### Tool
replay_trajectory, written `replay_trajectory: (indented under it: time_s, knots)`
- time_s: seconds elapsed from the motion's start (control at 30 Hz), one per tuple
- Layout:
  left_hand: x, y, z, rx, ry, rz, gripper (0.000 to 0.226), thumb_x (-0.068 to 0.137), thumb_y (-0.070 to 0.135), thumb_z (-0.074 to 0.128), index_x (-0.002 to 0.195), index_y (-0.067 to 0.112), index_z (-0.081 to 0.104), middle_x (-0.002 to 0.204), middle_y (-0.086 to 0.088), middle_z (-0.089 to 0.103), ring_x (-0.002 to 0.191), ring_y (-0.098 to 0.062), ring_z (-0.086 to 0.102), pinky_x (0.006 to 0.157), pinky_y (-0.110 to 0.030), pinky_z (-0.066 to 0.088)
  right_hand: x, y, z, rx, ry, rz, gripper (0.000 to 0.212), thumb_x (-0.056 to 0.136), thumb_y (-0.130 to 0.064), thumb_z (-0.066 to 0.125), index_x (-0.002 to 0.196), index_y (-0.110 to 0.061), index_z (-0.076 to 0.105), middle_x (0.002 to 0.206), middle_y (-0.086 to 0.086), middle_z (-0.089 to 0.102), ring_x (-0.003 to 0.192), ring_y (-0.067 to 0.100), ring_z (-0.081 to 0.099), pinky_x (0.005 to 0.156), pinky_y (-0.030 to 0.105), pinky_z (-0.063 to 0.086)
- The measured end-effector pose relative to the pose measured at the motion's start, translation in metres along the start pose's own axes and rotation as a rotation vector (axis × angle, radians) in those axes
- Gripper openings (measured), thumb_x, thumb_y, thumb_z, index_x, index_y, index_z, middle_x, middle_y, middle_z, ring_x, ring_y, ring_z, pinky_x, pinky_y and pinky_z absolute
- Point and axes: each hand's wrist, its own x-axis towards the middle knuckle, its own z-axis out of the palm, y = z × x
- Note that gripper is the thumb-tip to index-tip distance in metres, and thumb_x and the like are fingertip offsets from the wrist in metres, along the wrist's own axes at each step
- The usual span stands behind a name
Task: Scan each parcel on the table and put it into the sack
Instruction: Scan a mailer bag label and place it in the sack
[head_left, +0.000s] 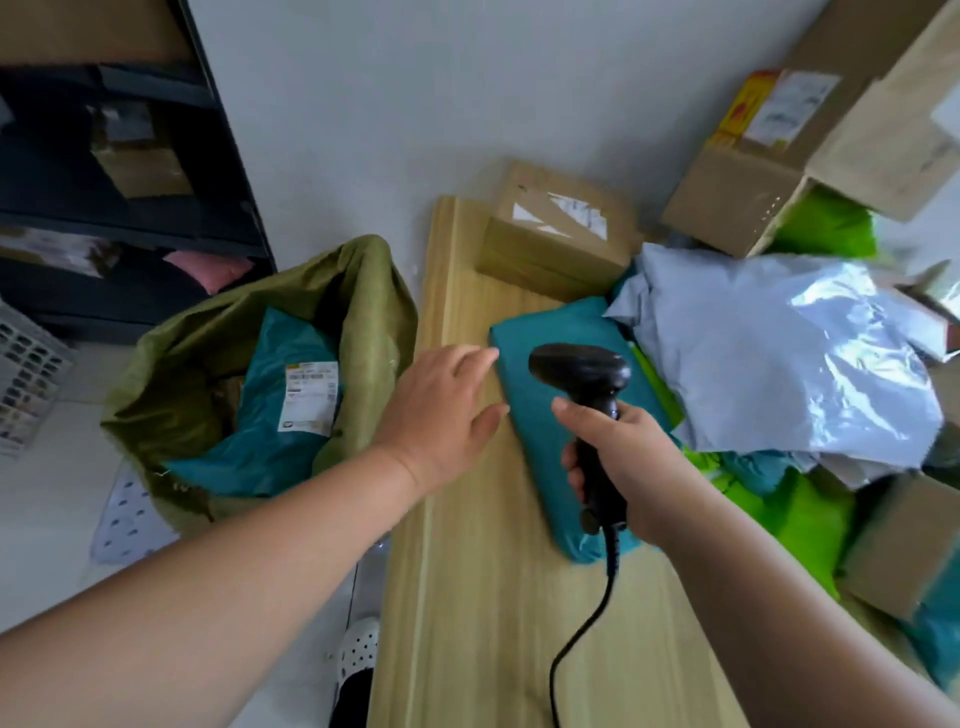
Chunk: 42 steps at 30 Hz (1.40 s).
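Note:
A teal parcel (540, 415) lies flat on the wooden table (483, 597), no label showing on its upper face. My right hand (628, 462) grips a black corded scanner (587, 374) held over that parcel. My left hand (441, 410) hovers open at the parcel's left edge, fingers spread, fingertips close to it. On the floor left of the table stands an open olive-green sack (363, 312) holding a teal parcel with a white label (291, 400).
A brown box (556, 234) sits at the table's far end. A grey bag (779, 353), green bags (800, 519) and cardboard boxes (753, 192) pile up on the right. Dark shelving (119, 197) stands at the left, a white basket (26, 379) beside it.

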Motion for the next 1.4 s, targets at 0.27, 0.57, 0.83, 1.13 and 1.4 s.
replay_trajectory:
  time_s: [0.27,0.57,0.83,1.13,1.4]
  knots:
    - [-0.005,0.079,0.068,0.120,-0.362,0.049,0.079,0.092,0.056,0.048,0.153,0.018,0.015,0.159,-0.005,0.014,0.147,-0.023,0.008,0.117,-0.035,0.015,-0.031,0.046,-0.079,0.047,0.078,-0.024,0.026,0.093,-0.026,0.067,0.082,-0.011,0.048,0.057,0.008,0.053,0.039,0.018,0.045,0.042,0.023,0.038]
    - [-0.020,0.111,0.133,0.273,-0.413,-0.084,0.119,0.073,0.060,0.069,0.154,0.016,-0.006,0.161,-0.010,-0.009,0.148,-0.031,-0.003,0.116,-0.046,0.022,-0.047,0.090,-0.134,0.088,0.096,-0.009,0.026,0.093,-0.026,0.067,0.081,-0.012,0.047,0.058,0.007,0.054,0.041,0.018,0.045,0.045,0.026,0.037]
    - [-0.041,0.114,0.119,0.129,-0.179,-0.208,0.057,0.096,0.004,0.037,0.151,0.009,0.023,0.159,-0.010,0.022,0.147,-0.023,0.019,0.117,-0.028,0.013,-0.066,0.099,-0.158,0.062,0.023,-0.026,0.028,0.092,-0.030,0.067,0.080,-0.013,0.048,0.059,0.006,0.054,0.043,0.019,0.045,0.041,0.023,0.038]
    - [-0.073,0.140,0.042,-0.150,0.180,-0.356,0.041,0.091,0.000,0.044,0.126,0.016,0.058,0.115,-0.007,0.066,0.105,-0.028,0.061,0.082,-0.030,0.046,-0.098,0.069,-0.164,0.027,-0.094,-0.175,0.027,0.093,-0.029,0.066,0.082,-0.011,0.048,0.056,0.006,0.054,0.042,0.020,0.046,0.045,0.026,0.039]
    - [-0.064,0.157,-0.039,-0.494,0.352,-0.567,0.023,0.094,0.006,0.046,0.101,0.019,0.064,0.094,-0.004,0.065,0.088,-0.022,0.059,0.070,-0.027,0.043,-0.120,0.040,-0.164,0.001,-0.197,-0.232,0.031,0.092,-0.031,0.067,0.081,-0.009,0.048,0.056,0.006,0.055,0.043,0.022,0.046,0.044,0.025,0.039]
